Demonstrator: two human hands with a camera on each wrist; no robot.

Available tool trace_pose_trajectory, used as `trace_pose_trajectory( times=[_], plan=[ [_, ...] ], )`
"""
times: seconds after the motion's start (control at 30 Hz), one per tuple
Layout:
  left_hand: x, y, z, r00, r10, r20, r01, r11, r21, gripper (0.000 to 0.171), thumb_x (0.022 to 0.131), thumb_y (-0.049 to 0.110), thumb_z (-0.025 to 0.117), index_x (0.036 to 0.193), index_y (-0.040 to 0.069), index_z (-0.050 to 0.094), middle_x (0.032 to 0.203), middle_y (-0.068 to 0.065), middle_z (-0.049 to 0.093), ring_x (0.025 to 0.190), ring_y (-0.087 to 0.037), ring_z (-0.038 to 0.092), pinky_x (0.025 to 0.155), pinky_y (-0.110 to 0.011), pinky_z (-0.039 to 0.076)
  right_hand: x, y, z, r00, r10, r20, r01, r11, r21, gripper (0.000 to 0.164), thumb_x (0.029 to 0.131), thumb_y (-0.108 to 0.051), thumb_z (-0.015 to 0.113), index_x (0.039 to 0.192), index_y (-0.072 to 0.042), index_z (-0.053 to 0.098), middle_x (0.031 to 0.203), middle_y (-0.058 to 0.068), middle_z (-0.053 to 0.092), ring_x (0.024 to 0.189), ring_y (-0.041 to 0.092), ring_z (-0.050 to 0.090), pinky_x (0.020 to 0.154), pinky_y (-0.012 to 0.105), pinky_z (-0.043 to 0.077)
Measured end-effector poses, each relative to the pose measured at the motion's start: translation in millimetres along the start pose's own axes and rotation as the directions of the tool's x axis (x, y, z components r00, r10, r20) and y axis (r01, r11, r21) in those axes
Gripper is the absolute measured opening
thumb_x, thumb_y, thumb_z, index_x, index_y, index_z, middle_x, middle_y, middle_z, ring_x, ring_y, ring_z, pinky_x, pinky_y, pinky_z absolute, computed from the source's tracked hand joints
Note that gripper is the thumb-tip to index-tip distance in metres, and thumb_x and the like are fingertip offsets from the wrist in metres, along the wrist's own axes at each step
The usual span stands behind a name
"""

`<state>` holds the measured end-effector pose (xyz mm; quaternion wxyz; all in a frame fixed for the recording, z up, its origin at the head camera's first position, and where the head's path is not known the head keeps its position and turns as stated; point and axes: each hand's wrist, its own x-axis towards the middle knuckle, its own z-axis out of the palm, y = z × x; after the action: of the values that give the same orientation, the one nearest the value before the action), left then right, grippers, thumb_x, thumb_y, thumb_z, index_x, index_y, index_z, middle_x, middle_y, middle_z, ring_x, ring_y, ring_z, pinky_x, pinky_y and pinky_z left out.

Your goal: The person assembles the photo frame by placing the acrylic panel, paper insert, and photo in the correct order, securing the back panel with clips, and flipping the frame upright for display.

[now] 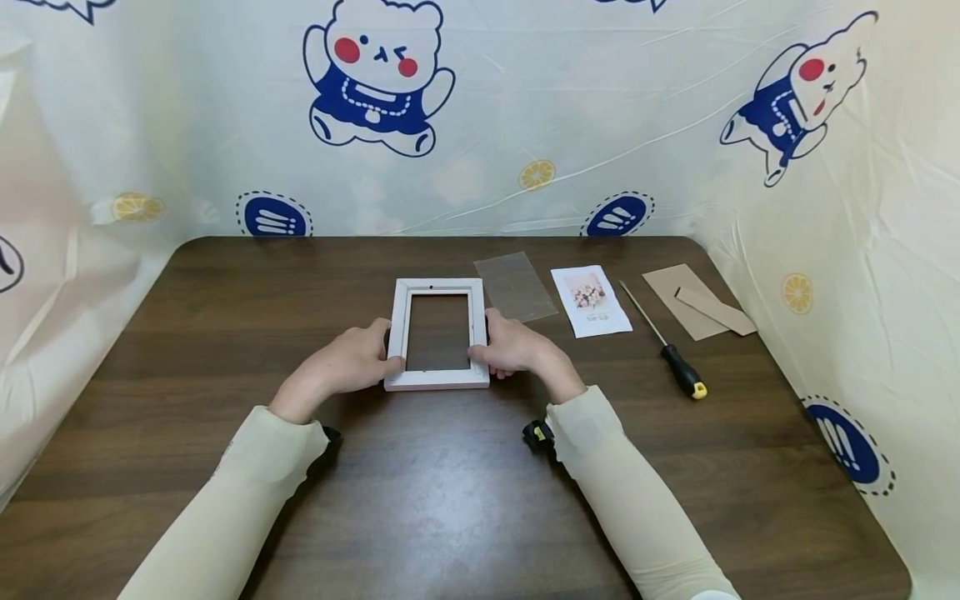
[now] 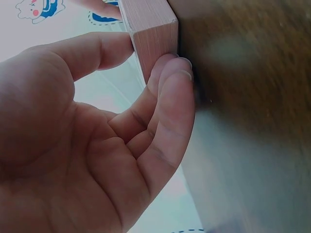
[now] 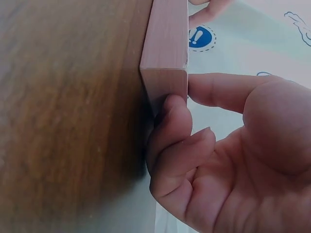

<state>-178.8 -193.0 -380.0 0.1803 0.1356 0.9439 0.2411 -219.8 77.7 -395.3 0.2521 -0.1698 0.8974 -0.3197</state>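
A white picture frame (image 1: 438,381) lies on the brown table, and bare wood shows through its opening. At its left side, my left hand (image 1: 352,357) grips the edge, thumb on top and fingers against the outer side. My right hand (image 1: 517,343) grips the opposite side in the same way. In the left wrist view the thumb and curled fingers of the left hand (image 2: 112,121) pinch a corner of the frame (image 2: 153,34). The right wrist view has the right hand (image 3: 218,141) pinching the other near corner of the frame (image 3: 165,43).
Behind the right hand lies a clear plastic sheet (image 1: 517,287). Farther right are a printed flower card (image 1: 592,321), a screwdriver (image 1: 681,367) with a black and yellow handle, and a brown backing board (image 1: 675,287) with a stand strip (image 1: 716,310) on it. A patterned curtain (image 1: 480,108) surrounds the table (image 1: 420,500).
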Motion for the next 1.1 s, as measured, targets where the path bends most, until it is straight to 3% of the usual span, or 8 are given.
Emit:
trace_pose_trajectory(
  times=[0.47,0.73,0.87,1.0,1.1],
  plan=[
    [-0.9,1.4,1.3,0.999,-0.03,0.041,0.032,0.998,-0.051,0.056,0.102,0.026,0.065,0.137,-0.011,0.041,0.09,-0.013,0.062,0.073,-0.022,0.059,0.066,-0.034,0.049,-1,-1,-3,1.0,0.004,0.024,-0.004,1.0,-0.016,0.052,0.104,-0.02,0.064,0.142,0.002,0.037,0.074,0.01,0.065,0.058,0.018,0.061,0.054,0.031,0.052],
    [-2.3,2.5,0.0,0.997,-0.039,0.064,0.044,0.996,-0.08,0.054,0.103,0.027,0.063,0.135,-0.01,0.04,0.087,-0.013,0.062,0.071,-0.022,0.06,0.066,-0.035,0.049,-6,1,-14,0.999,0.012,0.034,-0.012,1.0,-0.008,0.06,0.105,-0.033,0.065,0.148,0.002,0.04,0.081,0.01,0.067,0.063,0.018,0.064,0.061,0.031,0.056],
    [-2.3,2.5,0.0,0.997,-0.044,0.065,0.05,0.995,-0.087,0.053,0.103,0.027,0.063,0.134,-0.01,0.04,0.086,-0.013,0.062,0.07,-0.021,0.061,0.067,-0.036,0.049,-10,6,-29,0.998,0.006,-0.056,-0.007,1.0,-0.017,0.055,0.107,-0.034,0.061,0.149,0.001,0.049,0.093,0.012,0.071,0.072,0.022,0.068,0.072,0.036,0.059],
    [-1.8,2.5,1.1,0.996,-0.051,0.07,0.057,0.994,-0.089,0.055,0.104,0.028,0.063,0.137,-0.01,0.039,0.088,-0.013,0.063,0.07,-0.022,0.061,0.067,-0.035,0.05,-12,11,-43,0.979,0.016,-0.205,-0.033,0.996,-0.082,0.051,0.106,-0.032,0.063,0.145,0.0,0.057,0.115,0.018,0.072,0.096,0.03,0.07,0.089,0.045,0.058],
    [-2.3,1.9,1.5,0.995,-0.06,0.078,0.068,0.993,-0.093,0.057,0.104,0.027,0.062,0.139,-0.01,0.037,0.088,-0.014,0.063,0.071,-0.022,0.061,0.067,-0.035,0.05,-7,13,-50,0.965,0.019,-0.262,-0.066,0.983,-0.173,0.055,0.104,-0.031,0.065,0.146,0.002,0.056,0.134,0.022,0.066,0.117,0.035,0.065,0.102,0.05,0.054]
  ],
)
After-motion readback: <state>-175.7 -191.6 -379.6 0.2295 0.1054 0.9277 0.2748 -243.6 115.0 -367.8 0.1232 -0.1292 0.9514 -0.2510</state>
